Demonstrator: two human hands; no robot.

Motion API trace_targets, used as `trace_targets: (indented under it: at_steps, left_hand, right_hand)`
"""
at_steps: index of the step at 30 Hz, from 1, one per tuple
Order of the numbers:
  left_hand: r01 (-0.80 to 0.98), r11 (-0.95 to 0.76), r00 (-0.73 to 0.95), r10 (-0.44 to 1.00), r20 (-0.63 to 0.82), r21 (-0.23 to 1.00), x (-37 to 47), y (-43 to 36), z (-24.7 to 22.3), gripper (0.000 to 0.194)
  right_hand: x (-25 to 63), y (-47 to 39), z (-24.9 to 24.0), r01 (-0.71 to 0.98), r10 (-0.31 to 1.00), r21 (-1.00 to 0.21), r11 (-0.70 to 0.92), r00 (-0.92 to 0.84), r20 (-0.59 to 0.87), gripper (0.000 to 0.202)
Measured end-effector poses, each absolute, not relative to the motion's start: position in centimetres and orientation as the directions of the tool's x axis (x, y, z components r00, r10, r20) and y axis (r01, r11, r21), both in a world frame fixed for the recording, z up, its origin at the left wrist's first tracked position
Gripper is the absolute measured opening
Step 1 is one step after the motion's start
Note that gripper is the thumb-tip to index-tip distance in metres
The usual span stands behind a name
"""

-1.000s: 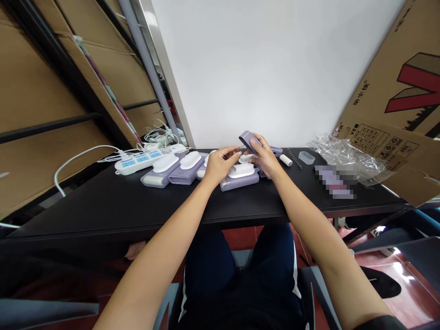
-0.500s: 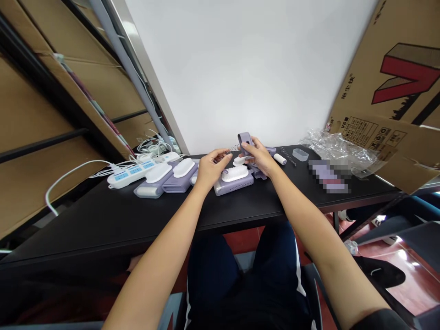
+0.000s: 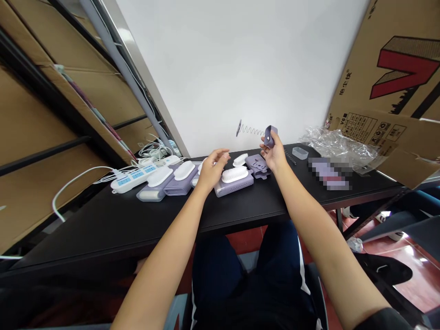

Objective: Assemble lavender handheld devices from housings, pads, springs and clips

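My right hand grips a hollow purple plastic sleeve above the table. Out of its left side stretches a thin wire spring, with a small purple end piece at its free end, touched by neither hand. My left hand is raised with fingers apart and nothing in them. Just right of it lies a purple case with a white bristle brush on top. Behind that is a white oval piece, and a purple casing part lies below my right hand.
Purple cases with white oval tops stand at left beside a white power strip with tangled cables. At right are a second spring, a clear small box, a blurred-out item, crumpled plastic film and a large carton.
My right hand has moved right with the purple sleeve and turned it. My left hand has come away from the spring, which now extends freely to the left with its end piece.
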State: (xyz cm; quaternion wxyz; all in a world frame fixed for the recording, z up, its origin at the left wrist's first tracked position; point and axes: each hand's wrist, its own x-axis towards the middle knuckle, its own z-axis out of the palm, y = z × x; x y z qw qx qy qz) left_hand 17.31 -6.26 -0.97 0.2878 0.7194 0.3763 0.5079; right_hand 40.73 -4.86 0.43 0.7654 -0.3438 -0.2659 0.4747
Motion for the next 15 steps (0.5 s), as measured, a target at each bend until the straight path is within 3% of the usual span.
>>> trace_targets:
  at_steps: [5, 11, 15]
  left_hand:
    - [0.515, -0.671, 0.579, 0.731, 0.361, 0.534, 17.16, -7.14, -1.14, 0.052]
    - [0.630, -0.697, 0.650, 0.714, 0.260, 0.342, 16.39, -7.37, -1.07, 0.088]
    - [0.594, -0.711, 0.621, 0.703, 0.347, 0.377, 16.44, -7.39, -0.88, 0.089]
  right_hand:
    - [41.30, -4.61, 0.33, -0.623, 0.902, -0.730, 0.282, 0.432, -0.021, 0.035]
    - [41.44, -4.58, 0.14, -0.598, 0.910, -0.750, 0.281, 0.415, 0.010, 0.038]
    - [41.64, -4.81, 0.40, -0.641, 0.915, -0.721, 0.262, 0.402, -0.026, 0.036]
